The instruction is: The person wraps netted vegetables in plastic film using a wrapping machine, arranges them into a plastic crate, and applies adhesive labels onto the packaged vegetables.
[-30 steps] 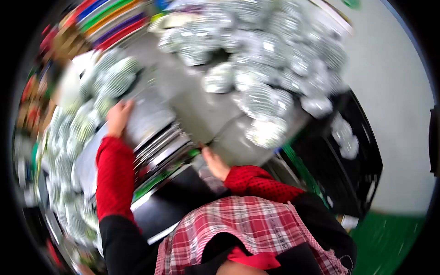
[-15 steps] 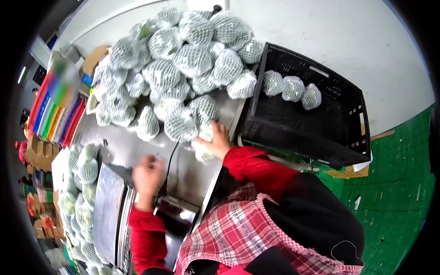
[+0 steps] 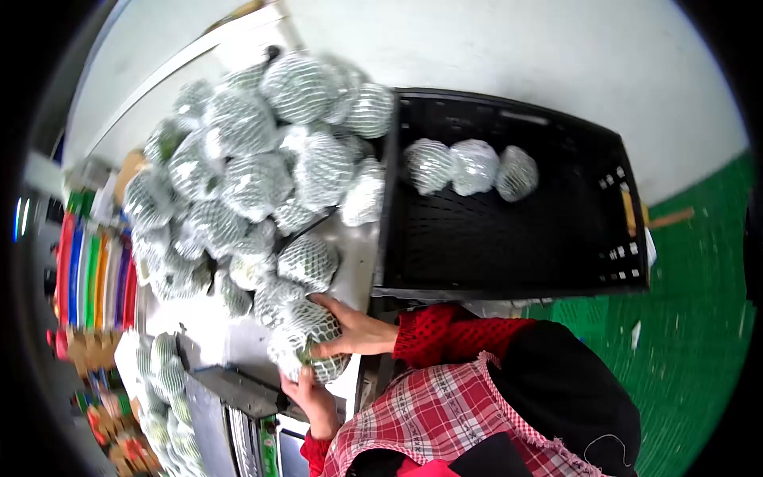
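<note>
A round greenish fruit [image 3: 296, 343] in a white foam net sits between my two hands at the near edge of the metal table. My right hand [image 3: 356, 331] curves over its upper right side, fingers and thumb pressed on the net. From below, my left hand [image 3: 311, 397] grips the same fruit with its thumb and fingers against the underside. Just beyond stands another net-wrapped fruit [image 3: 308, 264], part of a large heap of wrapped fruits [image 3: 256, 184]. Some in the heap also look covered with clear film. The kind of fruit is hidden by the nets.
A black plastic crate [image 3: 509, 246] stands at the right, with three wrapped fruits [image 3: 474, 167] in a row inside. Left of me are a metal-topped device [image 3: 238, 389] and more netted fruits [image 3: 168, 381]. Coloured bins [image 3: 95, 274] stand farther left. Green flooring [image 3: 691, 334] lies at right.
My left hand has come in from the left and now holds a netted fruit together with my right hand. The view has shifted, bringing the crate nearer the middle.
</note>
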Tool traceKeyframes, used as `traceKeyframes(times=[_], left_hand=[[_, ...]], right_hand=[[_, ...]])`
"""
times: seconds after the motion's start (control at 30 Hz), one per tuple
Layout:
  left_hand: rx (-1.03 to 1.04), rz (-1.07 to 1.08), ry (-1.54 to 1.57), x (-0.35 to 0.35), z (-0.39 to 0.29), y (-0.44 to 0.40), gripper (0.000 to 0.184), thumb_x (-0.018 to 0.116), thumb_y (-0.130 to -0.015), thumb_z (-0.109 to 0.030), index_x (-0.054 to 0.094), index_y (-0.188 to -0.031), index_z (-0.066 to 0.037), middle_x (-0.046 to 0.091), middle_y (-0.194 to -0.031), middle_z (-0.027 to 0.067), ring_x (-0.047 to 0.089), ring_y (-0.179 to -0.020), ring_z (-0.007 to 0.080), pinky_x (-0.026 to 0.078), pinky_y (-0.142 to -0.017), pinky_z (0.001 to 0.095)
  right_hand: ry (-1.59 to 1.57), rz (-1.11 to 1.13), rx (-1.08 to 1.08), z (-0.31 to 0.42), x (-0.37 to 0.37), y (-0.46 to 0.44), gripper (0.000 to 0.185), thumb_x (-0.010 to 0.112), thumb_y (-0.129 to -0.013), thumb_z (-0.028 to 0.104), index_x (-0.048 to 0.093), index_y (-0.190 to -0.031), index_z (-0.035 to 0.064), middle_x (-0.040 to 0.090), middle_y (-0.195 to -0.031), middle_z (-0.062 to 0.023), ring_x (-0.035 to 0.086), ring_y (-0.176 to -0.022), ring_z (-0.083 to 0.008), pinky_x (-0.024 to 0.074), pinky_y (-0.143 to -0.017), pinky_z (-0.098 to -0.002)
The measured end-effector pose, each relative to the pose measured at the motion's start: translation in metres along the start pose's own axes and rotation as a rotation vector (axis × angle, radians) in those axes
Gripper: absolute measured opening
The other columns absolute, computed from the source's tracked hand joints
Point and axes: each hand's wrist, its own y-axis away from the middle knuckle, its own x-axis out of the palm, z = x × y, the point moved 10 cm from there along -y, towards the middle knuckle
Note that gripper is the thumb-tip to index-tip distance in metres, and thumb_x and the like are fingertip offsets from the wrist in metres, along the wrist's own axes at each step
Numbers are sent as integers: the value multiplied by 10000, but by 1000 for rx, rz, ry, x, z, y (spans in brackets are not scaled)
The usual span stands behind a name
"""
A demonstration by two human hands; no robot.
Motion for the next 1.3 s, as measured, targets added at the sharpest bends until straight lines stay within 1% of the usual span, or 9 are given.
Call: traceKeyframes(times=[0.23, 0.37, 0.6, 0.67, 0.8, 0.93, 1.1, 1.17, 1.3], left_hand=[[752, 830, -693, 239, -68, 18, 766, 782, -702, -200, 455, -1353, 36, 497, -1373, 183, 487, -1264, 285, 401, -1052, 389], [273, 381, -761, 176, -4, -76, 648, 752, -815, -250, 494, -1339, 32, 582, -1285, 189, 549, -1176, 278, 442, -965, 371], [252, 37, -865, 207, 60, -198, 918, 822, -743, -412, 353, -1320, 126, 500, -1261, 271, 522, -1129, 320, 413, -983, 396], [294, -131, -846, 199, 83, -223, 1011, 864, -682, -431, 277, -1287, 128, 471, -1229, 279, 488, -1127, 316, 394, -994, 392], [57, -261, -518, 201, 79, -208, 1215, 894, -635, -422, 137, -1411, 127, 332, -1405, 323, 389, -1298, 308, 320, -1097, 385], [-39, -375, -451, 206, 87, -224, 1352, 923, -550, -451, 104, -1450, 139, 411, -1378, 321, 435, -1278, 336, 349, -1082, 383], [14, -282, -142, 205, 78, -209, 884, 877, -601, -270, 412, -1276, 59, 599, -1095, 181, 634, -892, 264, 552, -663, 388], [-21, -289, 65, 197, 71, -190, 777, 830, -671, -209, 417, -1283, 34, 612, -1062, 170, 643, -860, 268, 556, -603, 380], [-115, 67, 440, 208, 48, -161, 545, 641, -856, -259, 463, -1307, -10, 575, -1250, 148, 630, -1001, 292, 540, -861, 415]], right_hand=[[-384, -475, -157, 125, -228, 99, 741, 697, -776, 220, 381, -1420, 35, 558, -1272, -106, 593, -1072, -213, 485, -939, -349], [-353, -906, -73, 71, -416, 194, 560, 588, -876, 372, 500, -1317, 37, 626, -1169, -111, 611, -1069, -248, 475, -944, -398], [-408, -1474, 297, -100, -591, 260, 839, 490, -805, 737, 443, -1423, 172, 615, -1267, -94, 597, -1097, -326, 412, -966, -520], [243, -1344, 545, -154, -672, 271, 844, 444, -836, 730, 530, -1331, 52, 608, -1262, -160, 573, -1137, -332, 406, -985, -445], [-168, -1058, 450, -111, -639, 228, 761, 592, -871, 587, 560, -1267, -62, 615, -1228, -193, 571, -1132, -320, 424, -984, -399], [725, -1042, 274, -85, -626, 223, 983, 760, -767, 491, 308, -1458, -43, 339, -1478, -249, 349, -1358, -358, 285, -1124, -439], [1057, -1087, 554, -21, -607, 211, 890, 791, -771, 389, 357, -1447, 8, 375, -1450, -232, 397, -1324, -337, 318, -1098, -454], [955, -963, 11, 38, -558, 189, 777, 777, -803, 305, 399, -1423, 29, 441, -1401, -200, 461, -1259, -306, 360, -1058, -425], [494, -516, -72, 93, -423, 133, 721, 783, -712, 48, 464, -1358, 28, 543, -1312, -116, 567, -1131, -219, 464, -939, -364]])
